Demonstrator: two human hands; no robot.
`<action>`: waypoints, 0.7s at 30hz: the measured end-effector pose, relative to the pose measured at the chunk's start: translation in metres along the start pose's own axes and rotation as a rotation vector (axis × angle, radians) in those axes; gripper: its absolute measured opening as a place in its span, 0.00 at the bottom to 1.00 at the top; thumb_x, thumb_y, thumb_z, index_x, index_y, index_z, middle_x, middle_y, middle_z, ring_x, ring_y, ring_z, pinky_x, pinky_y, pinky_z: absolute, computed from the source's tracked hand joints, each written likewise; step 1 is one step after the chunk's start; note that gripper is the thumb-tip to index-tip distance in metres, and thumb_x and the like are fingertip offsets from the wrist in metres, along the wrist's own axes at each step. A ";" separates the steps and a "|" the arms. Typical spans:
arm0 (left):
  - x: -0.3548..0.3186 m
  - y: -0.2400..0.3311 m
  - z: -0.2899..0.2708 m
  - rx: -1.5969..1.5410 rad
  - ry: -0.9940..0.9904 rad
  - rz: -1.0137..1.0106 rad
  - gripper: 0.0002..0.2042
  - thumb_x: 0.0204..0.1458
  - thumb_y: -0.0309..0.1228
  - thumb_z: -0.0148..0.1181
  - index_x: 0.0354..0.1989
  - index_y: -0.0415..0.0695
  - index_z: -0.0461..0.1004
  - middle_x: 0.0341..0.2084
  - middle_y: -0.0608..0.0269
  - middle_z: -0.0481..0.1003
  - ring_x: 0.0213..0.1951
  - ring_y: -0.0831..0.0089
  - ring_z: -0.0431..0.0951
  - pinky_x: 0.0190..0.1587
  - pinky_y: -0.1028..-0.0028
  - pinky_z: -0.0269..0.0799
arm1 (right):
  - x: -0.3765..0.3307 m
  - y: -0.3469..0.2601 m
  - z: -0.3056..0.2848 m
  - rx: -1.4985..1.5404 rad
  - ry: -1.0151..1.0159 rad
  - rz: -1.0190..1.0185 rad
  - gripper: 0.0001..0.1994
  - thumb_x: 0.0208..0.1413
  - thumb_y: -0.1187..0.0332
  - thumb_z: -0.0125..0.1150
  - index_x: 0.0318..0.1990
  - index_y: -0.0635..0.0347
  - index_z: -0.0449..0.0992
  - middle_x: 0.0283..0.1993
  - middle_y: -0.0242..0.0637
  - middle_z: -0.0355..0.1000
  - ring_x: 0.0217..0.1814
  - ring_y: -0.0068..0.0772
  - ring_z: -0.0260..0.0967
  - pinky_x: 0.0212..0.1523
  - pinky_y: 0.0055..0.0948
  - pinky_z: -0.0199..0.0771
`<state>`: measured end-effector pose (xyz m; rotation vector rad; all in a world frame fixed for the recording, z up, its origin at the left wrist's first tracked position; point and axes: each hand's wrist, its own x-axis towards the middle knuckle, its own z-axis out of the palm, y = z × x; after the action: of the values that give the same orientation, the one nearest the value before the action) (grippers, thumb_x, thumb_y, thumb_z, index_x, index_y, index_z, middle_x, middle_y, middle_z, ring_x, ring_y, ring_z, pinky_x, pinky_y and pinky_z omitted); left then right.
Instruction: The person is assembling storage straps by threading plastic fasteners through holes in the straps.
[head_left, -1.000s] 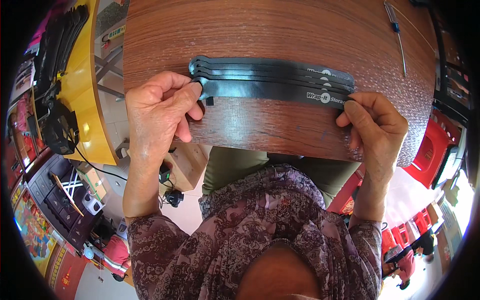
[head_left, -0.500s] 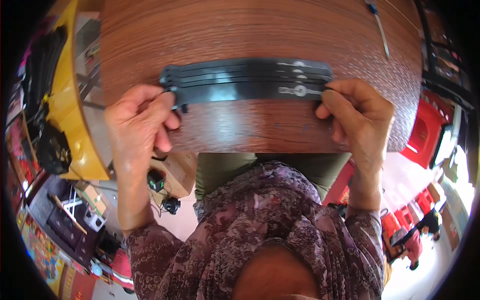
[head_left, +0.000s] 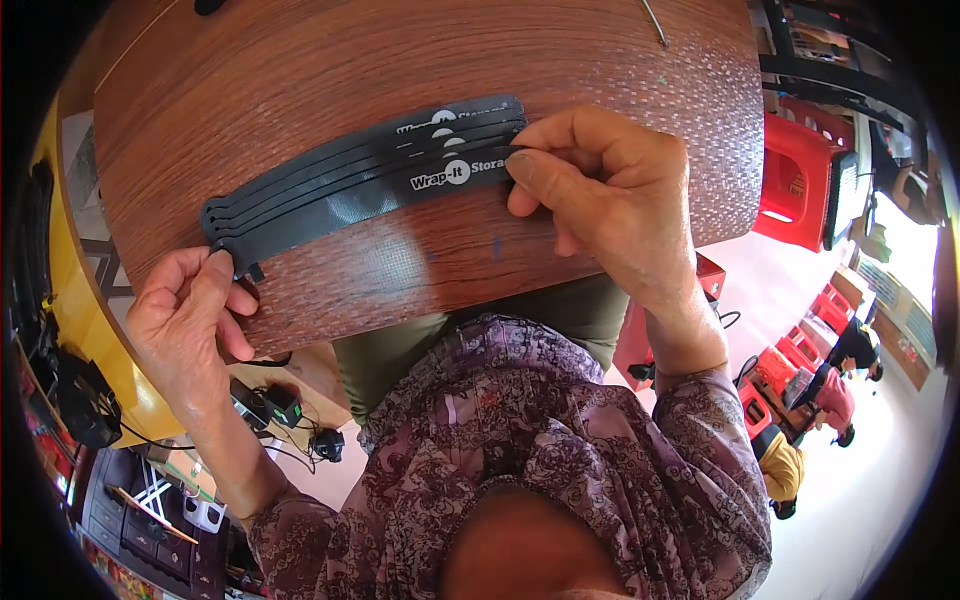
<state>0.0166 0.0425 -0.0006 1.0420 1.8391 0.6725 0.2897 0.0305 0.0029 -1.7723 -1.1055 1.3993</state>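
Several flat black straps (head_left: 370,190) with white print near their right ends lie overlapped like steps on the wooden table (head_left: 560,60). My left hand (head_left: 195,305) pinches the left end of the nearest strap between thumb and fingers, beside small holes and a little dark tab. At the other end, my right hand (head_left: 600,185) grips the same strap's right tip, its thumb on top. This front strap stretches fairly straight between both hands, touching or just above the others; which one I cannot tell.
A thin metal rod (head_left: 655,22) rests at the table's far edge. Red plastic stools (head_left: 798,175) stand on the right, with people (head_left: 835,395) farther off. Left of the table is a yellow panel (head_left: 85,330); cables and a small black box (head_left: 282,403) lie below.
The view has turned, so table, straps and hands appear shifted left, and the straps now slant up to the right. Both hands keep their hold on the front strap's ends.
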 end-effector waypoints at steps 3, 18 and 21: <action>-0.001 0.000 0.001 -0.011 0.000 -0.003 0.07 0.50 0.26 0.57 0.28 0.33 0.73 0.13 0.62 0.71 0.06 0.85 0.58 0.09 0.87 0.50 | 0.000 0.001 -0.001 -0.003 -0.008 0.005 0.04 0.49 0.73 0.57 0.30 0.65 0.73 0.20 0.33 0.71 0.16 0.16 0.64 0.15 0.17 0.65; 0.001 -0.002 0.000 -0.013 -0.002 0.013 0.06 0.50 0.25 0.57 0.28 0.33 0.73 0.13 0.61 0.71 0.06 0.85 0.58 0.08 0.87 0.49 | 0.000 -0.001 0.002 -0.010 0.012 0.014 0.03 0.48 0.75 0.58 0.28 0.66 0.73 0.19 0.34 0.71 0.16 0.18 0.65 0.15 0.19 0.64; 0.001 -0.001 0.000 0.017 0.007 0.029 0.06 0.50 0.25 0.57 0.28 0.33 0.73 0.13 0.61 0.71 0.06 0.85 0.58 0.08 0.87 0.49 | 0.001 0.005 0.004 -0.039 0.037 -0.042 0.03 0.47 0.75 0.58 0.27 0.67 0.73 0.19 0.36 0.71 0.18 0.21 0.68 0.19 0.21 0.66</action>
<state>0.0162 0.0427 -0.0022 1.0809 1.8418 0.6791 0.2871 0.0292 -0.0027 -1.7849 -1.1510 1.3233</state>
